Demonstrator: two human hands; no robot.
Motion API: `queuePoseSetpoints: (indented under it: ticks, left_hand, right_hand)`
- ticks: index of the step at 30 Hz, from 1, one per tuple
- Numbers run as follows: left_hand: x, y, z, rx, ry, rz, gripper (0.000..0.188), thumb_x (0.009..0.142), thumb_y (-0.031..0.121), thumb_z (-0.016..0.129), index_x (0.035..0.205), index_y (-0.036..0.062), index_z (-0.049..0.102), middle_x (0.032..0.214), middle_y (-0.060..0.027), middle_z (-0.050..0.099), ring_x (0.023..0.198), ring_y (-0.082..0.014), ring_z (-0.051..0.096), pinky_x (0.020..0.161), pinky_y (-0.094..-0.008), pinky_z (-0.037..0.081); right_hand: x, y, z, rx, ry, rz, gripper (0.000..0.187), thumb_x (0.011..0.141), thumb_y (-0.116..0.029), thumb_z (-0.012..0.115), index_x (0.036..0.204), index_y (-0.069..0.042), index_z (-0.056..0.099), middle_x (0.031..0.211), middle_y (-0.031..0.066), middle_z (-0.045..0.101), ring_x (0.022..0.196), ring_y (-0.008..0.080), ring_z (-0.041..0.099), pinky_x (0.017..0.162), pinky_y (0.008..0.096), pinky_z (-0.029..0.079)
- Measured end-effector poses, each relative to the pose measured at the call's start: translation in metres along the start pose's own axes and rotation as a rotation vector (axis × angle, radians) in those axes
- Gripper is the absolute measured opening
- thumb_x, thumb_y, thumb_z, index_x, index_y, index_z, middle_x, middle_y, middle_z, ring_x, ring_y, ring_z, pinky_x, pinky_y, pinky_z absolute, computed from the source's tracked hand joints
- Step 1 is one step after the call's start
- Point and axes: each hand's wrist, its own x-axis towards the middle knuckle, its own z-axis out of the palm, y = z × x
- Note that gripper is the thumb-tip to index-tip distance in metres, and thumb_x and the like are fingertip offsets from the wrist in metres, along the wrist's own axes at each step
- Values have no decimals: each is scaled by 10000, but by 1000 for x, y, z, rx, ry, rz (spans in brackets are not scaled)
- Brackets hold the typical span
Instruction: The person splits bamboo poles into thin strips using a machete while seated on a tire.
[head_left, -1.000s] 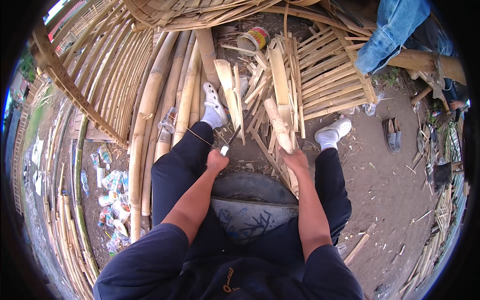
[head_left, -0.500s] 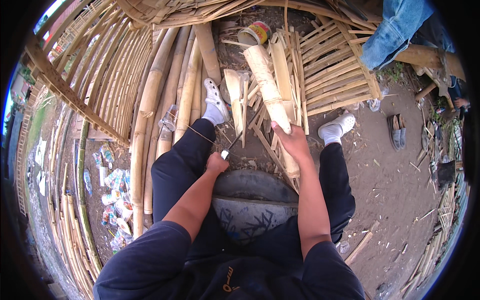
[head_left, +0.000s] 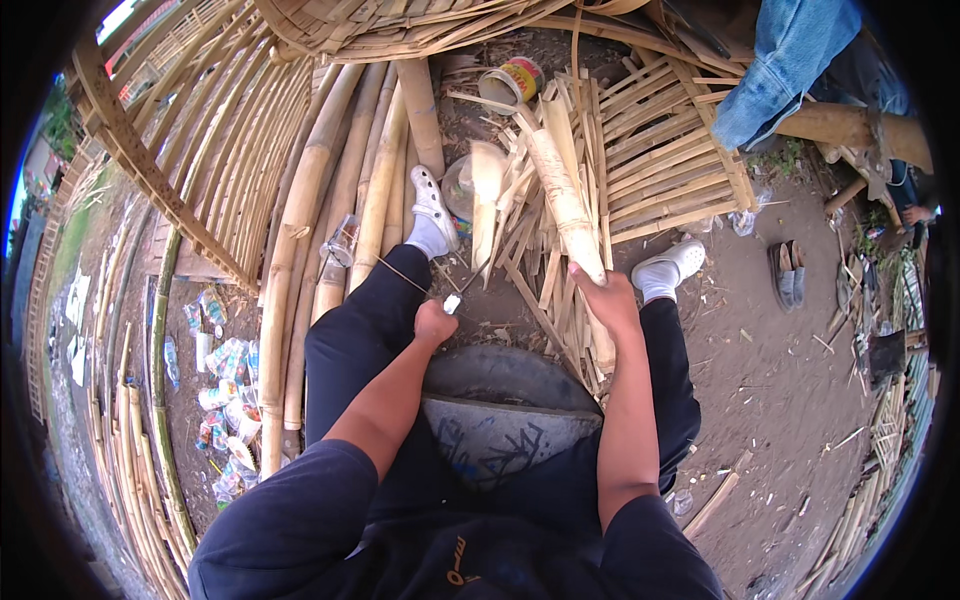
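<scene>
My right hand is closed round the near end of a thick split bamboo piece, which slants away over a heap of bamboo strips. In my left hand, closed in a fist above my left knee, is a thin dark-bladed tool, probably a knife, with a white part at the fist. Its dark blade points up and right; its far end is hard to make out. Left of the bamboo piece, a short pale bamboo slat looks smeared by motion. A thin brown stick runs close to my left fist.
Between my knees is a dark rounded seat edge. Long bamboo poles lie left, beside a slatted bamboo frame. Another slatted panel is at right. A tin, plastic litter, shoes and a person's denim-clad leg surround me.
The bamboo piece and my right hand have shifted a little right and nearer. The pale slat has moved right and is blurred. My left hand has hardly moved.
</scene>
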Motion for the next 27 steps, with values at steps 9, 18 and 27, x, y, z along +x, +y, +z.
queuePoseSetpoints:
  ticks: [9,18,27]
  left_hand:
    - [17,-12,34,71,-103,-41,447,763,393,733,940,-13,668,925,-223,681,903,-381,656,795,-440,517]
    - [2,19,20,124,-268,-203,361,705,200,712,974,-38,678,1029,-232,677,988,-344,666,832,-400,534]
    - [0,10,-17,214,-308,-268,382,730,224,705,1019,-25,681,1083,-214,673,1042,-319,655,860,-389,533]
  right_hand:
    - [-3,0,-15,-19,10,54,608,773,-567,693,1043,-22,698,865,194,698,862,314,685,785,377,499]
    - [8,28,-2,-29,-5,76,662,752,-591,698,970,35,695,864,236,686,883,329,684,803,381,503]
    - [-6,50,54,-442,-186,43,818,708,-733,617,914,56,683,917,234,687,915,359,673,816,415,520]
